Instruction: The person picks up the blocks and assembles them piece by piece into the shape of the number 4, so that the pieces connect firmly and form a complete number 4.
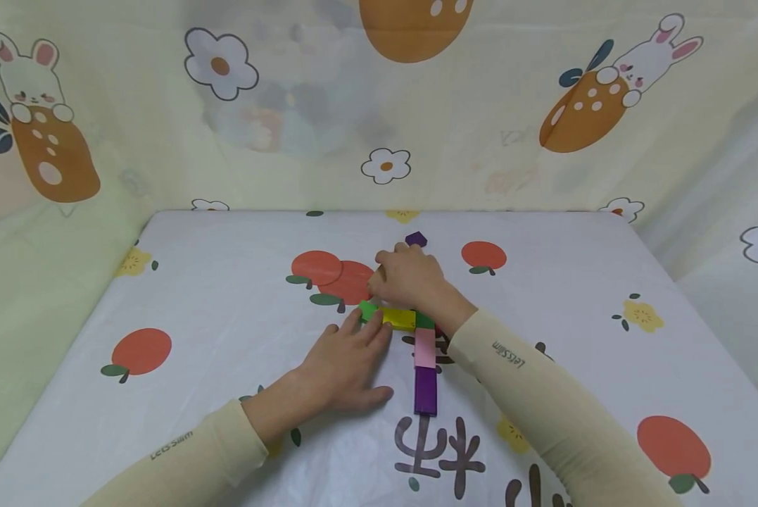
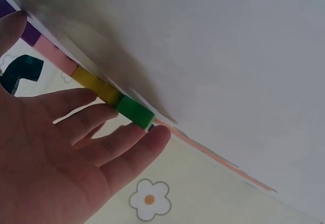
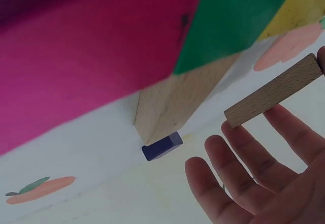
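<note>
My left hand (image 1: 347, 366) lies with fingers spread, its fingertips touching the light green block (image 1: 369, 310) and yellow block (image 1: 399, 319) of a row on the tabletop. Beside these comes a darker green block (image 1: 424, 320), then a pink block (image 1: 425, 348) and a purple block (image 1: 426, 391) run toward me. Above the row, my right hand (image 1: 410, 278) pinches a plain wooden block (image 3: 274, 91) between thumb and fingers. In the right wrist view, another wooden block (image 3: 177, 99) adjoins the green and a magenta block (image 3: 101, 66).
A small dark purple block (image 1: 416, 239) lies apart beyond my right hand. The white tablecloth (image 1: 226, 296) carries printed fruit, flowers and characters. A patterned curtain (image 1: 315, 141) hangs behind the table and at both sides.
</note>
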Action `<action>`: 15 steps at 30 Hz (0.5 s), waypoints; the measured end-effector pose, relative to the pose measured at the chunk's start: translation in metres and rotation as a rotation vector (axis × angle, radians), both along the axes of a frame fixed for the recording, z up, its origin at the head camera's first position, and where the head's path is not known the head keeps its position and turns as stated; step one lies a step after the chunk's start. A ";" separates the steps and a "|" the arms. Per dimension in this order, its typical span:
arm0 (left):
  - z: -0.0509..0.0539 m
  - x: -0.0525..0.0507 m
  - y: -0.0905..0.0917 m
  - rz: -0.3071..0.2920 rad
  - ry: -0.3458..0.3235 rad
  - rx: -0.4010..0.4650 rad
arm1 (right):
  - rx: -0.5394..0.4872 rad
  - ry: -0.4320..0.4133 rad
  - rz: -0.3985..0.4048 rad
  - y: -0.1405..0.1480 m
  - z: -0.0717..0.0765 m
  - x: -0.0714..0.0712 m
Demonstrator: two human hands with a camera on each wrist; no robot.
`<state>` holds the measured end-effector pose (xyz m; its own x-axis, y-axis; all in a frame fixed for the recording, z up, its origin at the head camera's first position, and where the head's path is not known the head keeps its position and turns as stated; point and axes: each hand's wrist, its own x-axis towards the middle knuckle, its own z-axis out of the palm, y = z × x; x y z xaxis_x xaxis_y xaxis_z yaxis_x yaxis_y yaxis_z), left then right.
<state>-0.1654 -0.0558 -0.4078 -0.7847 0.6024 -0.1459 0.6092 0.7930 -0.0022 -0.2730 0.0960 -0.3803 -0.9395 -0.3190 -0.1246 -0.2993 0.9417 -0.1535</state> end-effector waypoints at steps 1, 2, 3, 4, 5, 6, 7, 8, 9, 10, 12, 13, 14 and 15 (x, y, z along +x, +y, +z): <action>0.000 0.000 0.000 -0.002 0.002 0.000 | -0.002 -0.002 0.000 -0.001 -0.001 0.000; 0.000 0.000 -0.001 -0.004 0.004 0.000 | -0.003 -0.005 -0.001 -0.001 -0.001 0.001; 0.000 0.000 -0.001 -0.005 0.006 0.000 | -0.003 -0.010 -0.002 -0.002 -0.002 0.001; 0.000 0.000 -0.001 -0.006 0.007 -0.001 | -0.001 -0.015 -0.003 -0.002 -0.002 0.001; 0.000 0.000 -0.001 -0.007 0.008 -0.003 | 0.001 -0.021 -0.004 -0.003 -0.002 0.002; 0.000 0.000 -0.001 -0.008 0.008 -0.004 | 0.005 -0.026 -0.004 -0.003 -0.002 0.002; 0.000 0.001 -0.002 -0.008 0.007 -0.005 | 0.009 -0.029 -0.002 -0.004 -0.002 0.002; 0.000 0.001 -0.002 -0.007 0.007 -0.004 | 0.013 -0.035 0.000 -0.004 -0.002 0.002; 0.000 0.001 -0.002 -0.005 0.005 -0.003 | 0.016 -0.041 0.001 -0.004 -0.002 0.002; 0.000 0.001 -0.002 -0.005 0.005 -0.003 | 0.019 -0.046 0.003 -0.004 -0.003 0.002; 0.000 0.000 -0.002 -0.003 0.002 -0.003 | 0.021 -0.052 0.006 -0.004 -0.003 0.002; -0.001 0.000 -0.002 -0.003 0.003 -0.003 | 0.019 -0.054 0.007 -0.004 -0.004 0.002; -0.001 0.000 -0.002 -0.002 0.002 -0.003 | 0.017 -0.056 0.007 -0.004 -0.004 0.002; -0.001 0.000 -0.001 -0.002 0.001 -0.002 | 0.011 -0.058 0.008 -0.004 -0.005 0.001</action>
<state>-0.1655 -0.0573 -0.4088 -0.7839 0.6033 -0.1468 0.6105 0.7920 -0.0046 -0.2718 0.0916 -0.3850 -0.9281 -0.3243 -0.1828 -0.2974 0.9412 -0.1602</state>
